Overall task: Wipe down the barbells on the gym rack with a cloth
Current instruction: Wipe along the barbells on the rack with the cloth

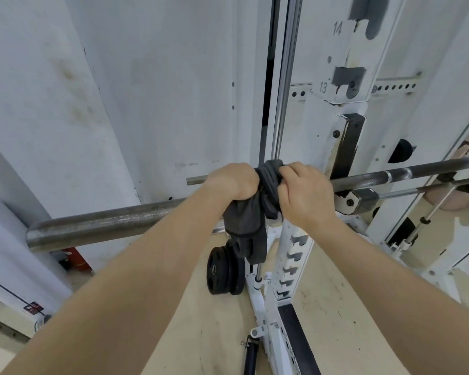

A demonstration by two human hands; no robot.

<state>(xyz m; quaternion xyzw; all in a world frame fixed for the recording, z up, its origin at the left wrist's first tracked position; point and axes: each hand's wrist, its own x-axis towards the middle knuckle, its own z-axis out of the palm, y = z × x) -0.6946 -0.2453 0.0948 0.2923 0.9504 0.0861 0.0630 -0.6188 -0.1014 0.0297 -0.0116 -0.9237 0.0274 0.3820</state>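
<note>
A steel barbell runs across the view from its thick sleeve end at the lower left to the thin shaft at the right, resting on the white rack. A dark grey cloth is bunched around the bar at the middle, with a loose end hanging down. My left hand grips the cloth and bar from the left. My right hand grips the cloth from the right, fingers curled into its folds. The bar under the cloth is hidden.
The white rack upright with numbered slots 13 and 14 stands just behind the bar. A chrome guide rod rises beside it. Black weight plates hang low on the rack. A thin second bar pokes out behind my left hand. A white wall fills the left.
</note>
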